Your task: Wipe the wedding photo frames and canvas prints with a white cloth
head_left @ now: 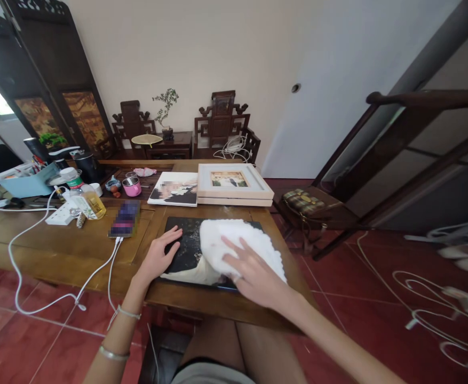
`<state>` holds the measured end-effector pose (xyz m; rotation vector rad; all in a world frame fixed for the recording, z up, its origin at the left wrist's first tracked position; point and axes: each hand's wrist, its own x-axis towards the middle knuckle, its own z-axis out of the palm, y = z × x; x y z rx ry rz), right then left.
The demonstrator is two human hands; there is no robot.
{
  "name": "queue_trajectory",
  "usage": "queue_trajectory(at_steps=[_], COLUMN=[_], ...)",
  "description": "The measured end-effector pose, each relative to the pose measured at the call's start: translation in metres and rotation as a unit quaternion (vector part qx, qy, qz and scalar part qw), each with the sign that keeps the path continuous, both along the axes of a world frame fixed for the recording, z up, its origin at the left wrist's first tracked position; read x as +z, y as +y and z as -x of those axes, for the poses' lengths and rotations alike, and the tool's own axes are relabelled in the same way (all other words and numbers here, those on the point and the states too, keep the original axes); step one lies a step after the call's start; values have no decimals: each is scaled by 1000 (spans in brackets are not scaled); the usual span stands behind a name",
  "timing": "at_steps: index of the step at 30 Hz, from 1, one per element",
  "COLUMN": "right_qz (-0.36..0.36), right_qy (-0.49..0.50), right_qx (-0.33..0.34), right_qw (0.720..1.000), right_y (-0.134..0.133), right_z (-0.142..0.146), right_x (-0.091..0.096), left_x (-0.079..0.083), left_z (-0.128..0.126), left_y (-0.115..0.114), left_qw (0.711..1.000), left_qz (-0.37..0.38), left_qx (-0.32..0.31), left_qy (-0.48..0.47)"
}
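A dark photo panel (188,245) lies flat on the wooden table in front of me, showing a pale gown along its near edge. My left hand (162,253) rests on its left edge with fingers apart, holding nothing. Over the panel's right half a fluffy white cloth (217,234) is spread, hiding much of the picture. My right hand (250,266) presses on this cloth from above, fingers stretched out and slightly spread. Behind the panel lie a smaller photo print (173,194) and a pale wooden picture frame (261,194) holding a photo.
To the left on the wooden table (145,234) are a phone (124,220) with white cables, a bottle of yellow liquid (87,200), a power strip (60,213) and a pink cup (132,185). A wooden chair with a plaid bag (303,201) stands right.
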<state>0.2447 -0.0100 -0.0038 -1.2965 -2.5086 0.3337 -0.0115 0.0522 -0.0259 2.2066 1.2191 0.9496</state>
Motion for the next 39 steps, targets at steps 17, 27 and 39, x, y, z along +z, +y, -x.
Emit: queue_trajectory(at_steps=[17,27,39], right_qz=[15,-16,-21], right_qy=[59,12,-20], right_qx=[-20,-133,14], right_qw=[998,991,999], right_y=[84,63,-55], right_z=[50,-65,-36], right_x=[7,-19,-1], left_x=[-4,1,-7], left_z=[3,3,-1], left_y=[5,6,5], left_qw=[1000,1000,999], left_qz=[-10,-2,-25], left_qx=[-5,-20,21], left_qy=[15,0,25])
